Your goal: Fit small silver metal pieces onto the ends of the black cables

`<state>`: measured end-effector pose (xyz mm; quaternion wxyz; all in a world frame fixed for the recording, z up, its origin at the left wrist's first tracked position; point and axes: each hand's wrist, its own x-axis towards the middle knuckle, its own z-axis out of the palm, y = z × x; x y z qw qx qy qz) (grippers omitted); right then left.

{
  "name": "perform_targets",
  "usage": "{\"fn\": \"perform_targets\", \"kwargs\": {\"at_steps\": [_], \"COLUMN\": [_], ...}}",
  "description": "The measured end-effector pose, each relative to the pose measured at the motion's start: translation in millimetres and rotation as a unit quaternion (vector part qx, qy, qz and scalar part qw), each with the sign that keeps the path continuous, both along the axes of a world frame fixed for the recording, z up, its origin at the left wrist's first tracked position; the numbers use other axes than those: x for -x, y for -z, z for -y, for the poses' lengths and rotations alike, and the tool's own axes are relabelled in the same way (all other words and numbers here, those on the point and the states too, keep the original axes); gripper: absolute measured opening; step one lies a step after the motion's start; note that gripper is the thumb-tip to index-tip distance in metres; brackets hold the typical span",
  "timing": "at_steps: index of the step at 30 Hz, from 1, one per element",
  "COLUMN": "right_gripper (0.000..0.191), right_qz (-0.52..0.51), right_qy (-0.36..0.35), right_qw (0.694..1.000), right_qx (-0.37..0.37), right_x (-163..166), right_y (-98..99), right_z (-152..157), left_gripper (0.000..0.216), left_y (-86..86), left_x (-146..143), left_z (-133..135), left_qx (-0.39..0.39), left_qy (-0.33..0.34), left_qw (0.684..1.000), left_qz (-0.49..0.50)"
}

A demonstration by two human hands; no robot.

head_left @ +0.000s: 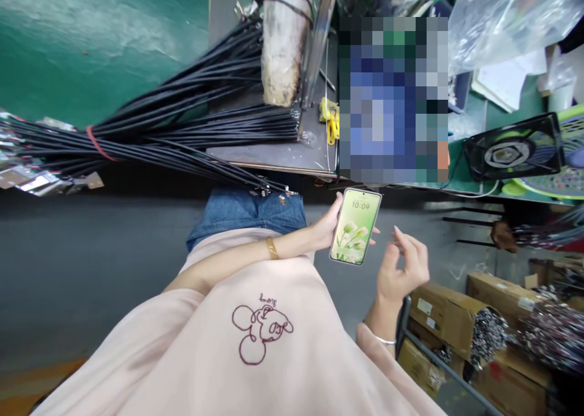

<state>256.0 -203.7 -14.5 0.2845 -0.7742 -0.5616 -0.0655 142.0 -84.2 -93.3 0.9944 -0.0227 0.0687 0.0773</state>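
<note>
My left hand [325, 227] grips a smartphone [356, 226] from its left edge, with fingertips showing at its right side. The lit screen shows 10:09 over a picture of white flowers on green. My right hand [404, 267] hovers just right of the phone without touching it, its fingers loosely curled and apart, with nothing in it. A gold bangle sits on my left wrist and a thin silver one on my right. Below the hands lie my pink shirt with a red line drawing and my blue jeans.
A thick bundle of black cables [182, 130] fans left from the workbench [274, 154]. A black fan [513, 148] stands on the green table at right. Cardboard boxes [451, 318] with metal parts sit on the floor, lower right. Yellow clips [331, 118] lie on the bench.
</note>
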Motion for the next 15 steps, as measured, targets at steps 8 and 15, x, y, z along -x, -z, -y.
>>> {"fn": "perform_targets", "kwargs": {"at_steps": [8, 15], "right_gripper": [0.037, 0.048], "right_qz": [0.063, -0.006], "right_qy": [-0.222, -0.057], "right_qw": [0.969, 0.998], "right_qx": [0.09, 0.041], "right_x": [-17, -14], "right_y": [1.6, -3.1], "right_z": [4, -25], "left_gripper": [0.103, 0.1], "left_y": [-1.7, -1.5], "left_x": [-1, 8], "left_z": [2, -1], "left_qx": [-0.005, -0.005], "left_qy": [0.008, 0.012], "left_qw": [1.0, 1.0], "left_qz": [0.028, 0.014]}}
